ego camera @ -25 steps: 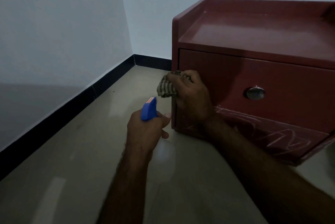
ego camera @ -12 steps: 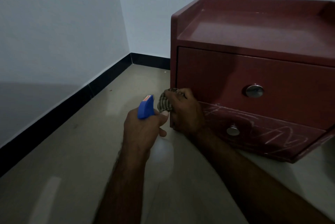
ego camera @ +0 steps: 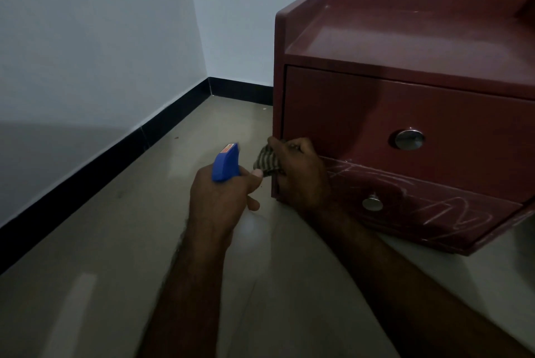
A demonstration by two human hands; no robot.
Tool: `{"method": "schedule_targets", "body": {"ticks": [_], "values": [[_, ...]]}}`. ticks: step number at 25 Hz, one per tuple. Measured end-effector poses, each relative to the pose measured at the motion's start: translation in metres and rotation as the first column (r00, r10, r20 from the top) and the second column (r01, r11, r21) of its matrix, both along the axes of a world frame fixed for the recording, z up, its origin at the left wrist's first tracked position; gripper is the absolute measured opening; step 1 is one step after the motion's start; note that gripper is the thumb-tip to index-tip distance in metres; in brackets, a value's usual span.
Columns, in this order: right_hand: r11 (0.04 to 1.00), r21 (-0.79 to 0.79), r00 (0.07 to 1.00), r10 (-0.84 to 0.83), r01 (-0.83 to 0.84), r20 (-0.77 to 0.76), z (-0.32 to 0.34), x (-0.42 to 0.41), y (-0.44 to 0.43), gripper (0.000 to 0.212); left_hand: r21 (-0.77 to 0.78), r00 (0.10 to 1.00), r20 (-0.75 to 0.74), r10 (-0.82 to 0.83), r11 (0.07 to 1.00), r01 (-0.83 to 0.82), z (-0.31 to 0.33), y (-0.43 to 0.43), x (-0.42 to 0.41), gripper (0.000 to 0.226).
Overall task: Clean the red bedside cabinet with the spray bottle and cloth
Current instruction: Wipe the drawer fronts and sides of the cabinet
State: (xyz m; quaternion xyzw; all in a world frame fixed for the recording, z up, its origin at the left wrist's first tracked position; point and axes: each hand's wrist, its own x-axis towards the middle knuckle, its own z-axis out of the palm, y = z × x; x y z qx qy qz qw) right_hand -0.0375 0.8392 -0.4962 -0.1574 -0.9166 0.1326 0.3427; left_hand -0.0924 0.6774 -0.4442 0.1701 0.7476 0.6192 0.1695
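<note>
The red bedside cabinet (ego camera: 405,103) stands on the floor at the right, with two drawers and round metal knobs. White chalk scribbles cover the lower drawer (ego camera: 428,207). My right hand (ego camera: 301,175) grips a checked cloth (ego camera: 266,160) against the cabinet's lower front-left corner. My left hand (ego camera: 223,198) holds the spray bottle, of which only the blue head (ego camera: 225,163) shows clearly; its body is hidden below my hand. The nozzle points away toward the wall corner.
White walls with a black skirting (ego camera: 95,172) meet in a corner behind and left of the cabinet. Beige tiled floor (ego camera: 86,285) stretches to the left and toward me. The room is dim.
My right hand slid the cloth down the cabinet's left front edge, from the upper drawer's level to near the lower drawer. The left hand with the bottle stayed about where it was.
</note>
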Motion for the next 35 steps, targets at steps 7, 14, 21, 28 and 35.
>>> {"method": "schedule_targets", "body": {"ticks": [7, 14, 21, 28, 35], "values": [[1.0, 0.01, 1.0, -0.024, 0.024, 0.006, -0.009, 0.002, 0.004, 0.063, -0.024, 1.0, 0.016, 0.001, 1.0, -0.001, -0.004, -0.003, 0.0, 0.014], [0.998, 0.024, 0.992, -0.054, 0.057, -0.111, -0.017, -0.011, 0.006, 0.07, -0.032, 1.0, 0.012, 0.004, 0.999, -0.003, -0.011, -0.008, 0.003, 0.013], [0.959, -0.27, 0.983, -0.126, 0.086, -0.132, -0.028, -0.011, -0.007, 0.072, -0.033, 1.0, 0.01, -0.002, 0.999, 0.003, -0.015, -0.008, -0.001, 0.013], [0.613, -0.781, 0.97, -0.096, -0.117, -0.221, -0.041, 0.004, -0.012, 0.07, -0.015, 1.0, 0.001, 0.003, 1.0, -0.003, -0.016, -0.002, -0.002, 0.013], [0.309, -0.927, 0.948, -0.166, -0.212, -0.272, -0.02, 0.011, -0.021, 0.031, -0.003, 1.0, 0.011, 0.001, 1.0, -0.001, -0.017, 0.0, 0.002, 0.013]]}}
